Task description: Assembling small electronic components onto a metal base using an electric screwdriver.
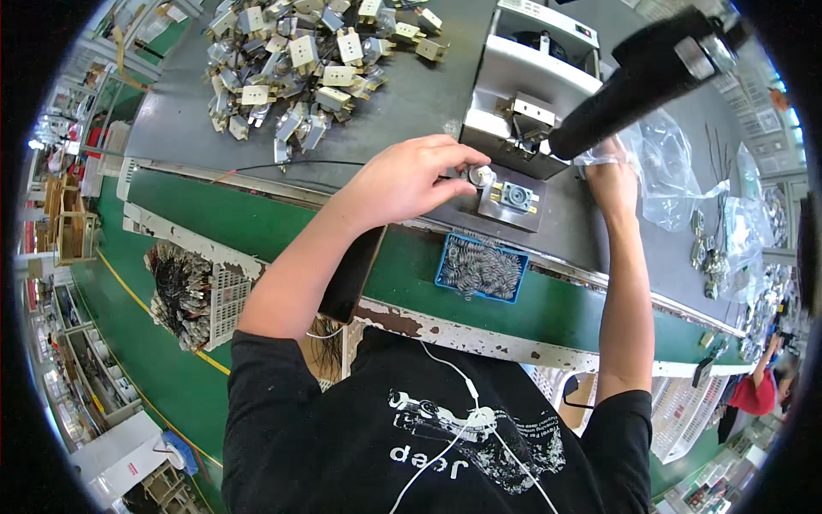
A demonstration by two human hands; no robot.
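My left hand (407, 182) is closed, thumb and forefinger pinching a small round silvery part (481, 176). Just right of those fingertips, a squarish grey part (517, 197) with brass-coloured tabs lies on a metal fixture block (507, 216). Behind the block rises a grey bench press (527, 77) with a metal tool head (531, 120). My right hand (610, 176) is beyond the press's thick black lever handle (634, 90), beside a clear plastic bag (668, 171). Its fingers are hidden by the handle and the plastic, so whether they hold anything does not show.
A blue tray of small metal springs (482, 270) sits at the bench's near edge. At the far left lies a heap of finished-looking grey and cream switch-like parts (304, 56). A thin black cable (317, 162) crosses the bench. Loose metal parts (704, 248) lie to the right.
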